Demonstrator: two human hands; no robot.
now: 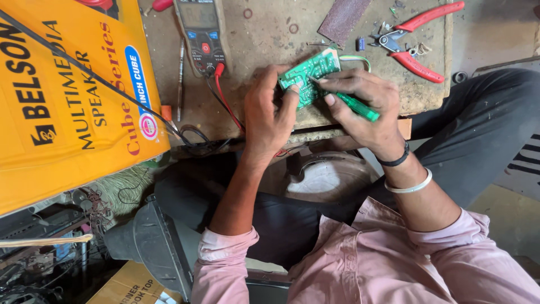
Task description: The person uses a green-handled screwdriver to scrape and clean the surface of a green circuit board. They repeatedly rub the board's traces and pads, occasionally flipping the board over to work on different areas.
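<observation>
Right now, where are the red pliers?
In the head view, the red pliers lie open at the upper right of the worn workbench, beyond the right hand and right of the green circuit board.

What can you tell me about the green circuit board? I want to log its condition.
The circuit board is small, rectangular and green, with pale traces showing on its upturned face. It is tilted, held over the worn bench edge between both hands: the left hand grips its lower left side, and the right hand touches its right side while holding a green-handled tool. Pale wires leave its upper right corner.
</observation>
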